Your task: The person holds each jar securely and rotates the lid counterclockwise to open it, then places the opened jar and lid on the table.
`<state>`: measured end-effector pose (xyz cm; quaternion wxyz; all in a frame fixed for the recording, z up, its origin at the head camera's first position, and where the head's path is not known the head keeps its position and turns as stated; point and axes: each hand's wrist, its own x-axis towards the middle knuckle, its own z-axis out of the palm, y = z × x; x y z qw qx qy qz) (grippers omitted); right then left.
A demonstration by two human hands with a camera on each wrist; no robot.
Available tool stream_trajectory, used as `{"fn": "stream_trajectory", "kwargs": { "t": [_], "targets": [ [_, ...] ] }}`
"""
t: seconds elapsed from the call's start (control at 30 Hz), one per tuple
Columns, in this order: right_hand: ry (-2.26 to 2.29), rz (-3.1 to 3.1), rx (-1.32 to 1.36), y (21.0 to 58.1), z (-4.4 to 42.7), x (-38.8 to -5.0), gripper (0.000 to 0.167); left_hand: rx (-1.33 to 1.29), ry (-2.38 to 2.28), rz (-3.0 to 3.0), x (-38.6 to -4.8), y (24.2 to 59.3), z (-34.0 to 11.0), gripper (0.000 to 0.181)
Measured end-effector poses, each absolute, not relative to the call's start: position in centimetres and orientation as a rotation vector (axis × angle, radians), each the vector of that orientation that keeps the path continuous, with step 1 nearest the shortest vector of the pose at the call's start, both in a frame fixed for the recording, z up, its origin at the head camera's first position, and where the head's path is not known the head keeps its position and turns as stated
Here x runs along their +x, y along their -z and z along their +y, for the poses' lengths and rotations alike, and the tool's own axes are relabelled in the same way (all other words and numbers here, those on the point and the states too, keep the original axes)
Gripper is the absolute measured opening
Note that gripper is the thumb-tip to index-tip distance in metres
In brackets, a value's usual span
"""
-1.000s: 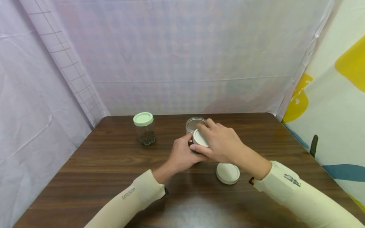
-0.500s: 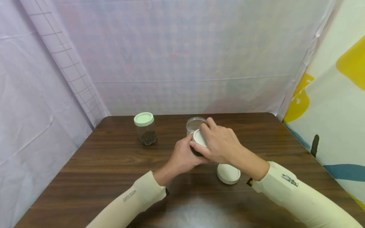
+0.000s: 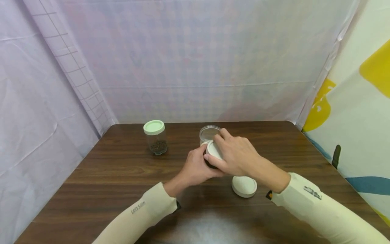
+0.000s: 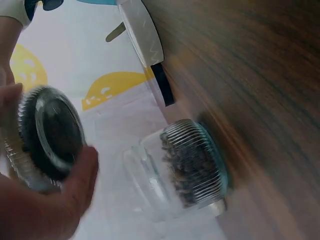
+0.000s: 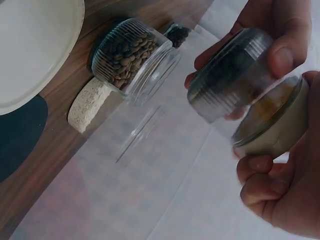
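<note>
My left hand (image 3: 199, 166) grips a small ribbed glass jar (image 5: 227, 75) with dark contents, raised above the table. My right hand (image 3: 239, 153) holds a white lid (image 3: 214, 149) by its rim over the jar's mouth. In the right wrist view the lid sits tilted, with one edge apart from the jar. The left wrist view shows the jar's round base (image 4: 59, 131) between left thumb and fingers. Beyond the hands stands an uncovered ribbed jar of brown beans (image 5: 127, 65), hidden by the hands in the head view.
A clear container (image 3: 209, 133) with white contents stands behind the hands. On the brown table (image 3: 122, 189), a second white lid (image 3: 244, 186) lies below the right wrist. Back left is a jar with a pale green lid (image 3: 154, 137) and dark contents. Fabric sheets surround the table.
Both hands stay together at the jar and shift only slightly, with small movements of the right fingers and the lid. Things on the table stay put.
</note>
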<state>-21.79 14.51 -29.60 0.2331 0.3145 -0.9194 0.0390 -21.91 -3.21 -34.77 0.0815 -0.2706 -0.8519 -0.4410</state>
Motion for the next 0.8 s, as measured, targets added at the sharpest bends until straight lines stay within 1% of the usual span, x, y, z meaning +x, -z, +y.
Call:
{"fn": "stream_trajectory", "kwargs": {
  "t": [0.2, 0.67, 0.8],
  "targets": [
    [-0.090, -2.473, 0.988, 29.7, 15.0, -21.7, 0.053, -0.918, 1.477, -2.565, -22.2, 35.1, -3.5, 0.063],
    [-0.147, -2.500, 1.148, 28.9, 15.9, -21.5, 0.054, -0.956, 1.420, -2.556, -22.3, 35.3, -3.5, 0.067],
    [-0.138, -2.551, 1.123, 28.5, 16.1, -21.3, 0.062, -0.967, 1.443, -2.558, -22.3, 35.2, -3.4, 0.066]
  ]
}}
